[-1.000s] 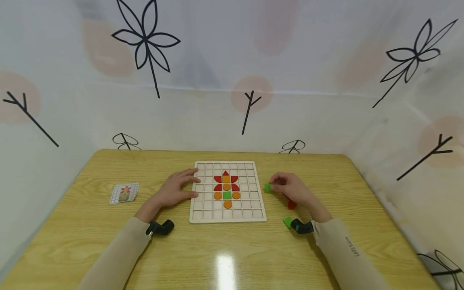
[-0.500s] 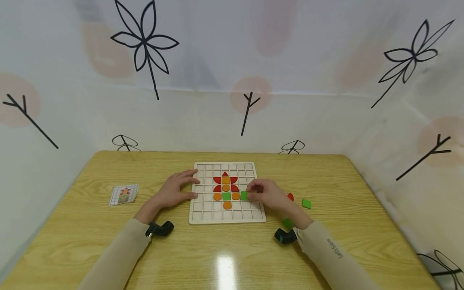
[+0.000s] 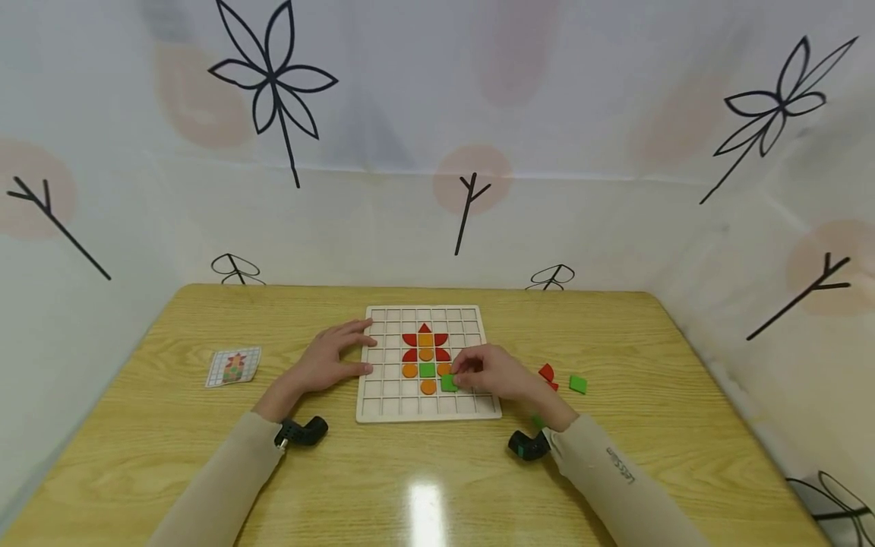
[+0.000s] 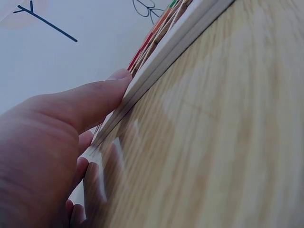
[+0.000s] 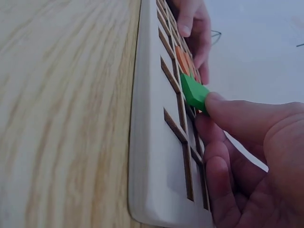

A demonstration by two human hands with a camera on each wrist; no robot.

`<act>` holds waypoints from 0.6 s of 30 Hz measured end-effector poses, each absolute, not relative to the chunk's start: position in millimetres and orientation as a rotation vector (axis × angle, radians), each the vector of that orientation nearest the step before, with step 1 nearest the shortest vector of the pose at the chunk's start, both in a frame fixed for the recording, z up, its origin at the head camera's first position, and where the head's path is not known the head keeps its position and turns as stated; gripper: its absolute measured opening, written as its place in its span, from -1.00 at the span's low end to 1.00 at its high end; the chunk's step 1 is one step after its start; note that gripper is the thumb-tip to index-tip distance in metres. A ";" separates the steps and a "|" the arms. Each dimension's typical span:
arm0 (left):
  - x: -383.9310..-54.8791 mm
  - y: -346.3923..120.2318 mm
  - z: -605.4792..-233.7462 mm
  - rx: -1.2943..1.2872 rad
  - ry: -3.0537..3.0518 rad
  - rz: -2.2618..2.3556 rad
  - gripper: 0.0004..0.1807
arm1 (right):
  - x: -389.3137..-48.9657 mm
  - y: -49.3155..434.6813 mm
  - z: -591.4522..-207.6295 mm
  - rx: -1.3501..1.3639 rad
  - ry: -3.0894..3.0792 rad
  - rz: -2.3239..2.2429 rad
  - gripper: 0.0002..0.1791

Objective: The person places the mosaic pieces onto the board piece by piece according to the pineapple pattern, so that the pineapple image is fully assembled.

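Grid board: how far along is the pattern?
Done: red pieces, orange pieces and one green square sit in cells on the board.
In hand: a green tile, pinched by the right hand over the board, tilted and not yet seated.
Left, probably: that tile, plus loose red pieces and loose green pieces right of the board. The printed card is too small to read exactly.

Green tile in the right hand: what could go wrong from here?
1. The green tile, pinched by the right hand, looks tilted in the right wrist view, so it might catch on a grid ridge.
2. The right fingers sit right by an orange disc and could nudge it.
3. The left hand touches only one edge of the board; a firm push might shift it.
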State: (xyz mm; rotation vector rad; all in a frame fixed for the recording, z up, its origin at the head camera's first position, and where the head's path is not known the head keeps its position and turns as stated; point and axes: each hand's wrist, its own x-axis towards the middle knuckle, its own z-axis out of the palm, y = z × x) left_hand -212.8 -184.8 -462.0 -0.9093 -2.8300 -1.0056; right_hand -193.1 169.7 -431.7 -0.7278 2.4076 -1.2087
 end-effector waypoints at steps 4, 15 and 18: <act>-212.6 -184.7 -461.6 -0.916 -2.821 -1.012 -0.51 | -193.5 168.2 -431.7 -0.747 2.428 -1.165 -0.96; -211.7 -183.7 -459.7 -0.923 -2.809 -1.022 -0.51 | -191.7 165.4 -426.8 -0.795 2.444 -1.076 -0.94; -210.9 -183.9 -459.5 -0.922 -2.809 -1.030 -0.51 | -191.4 164.7 -424.7 -0.811 2.435 -1.057 -0.94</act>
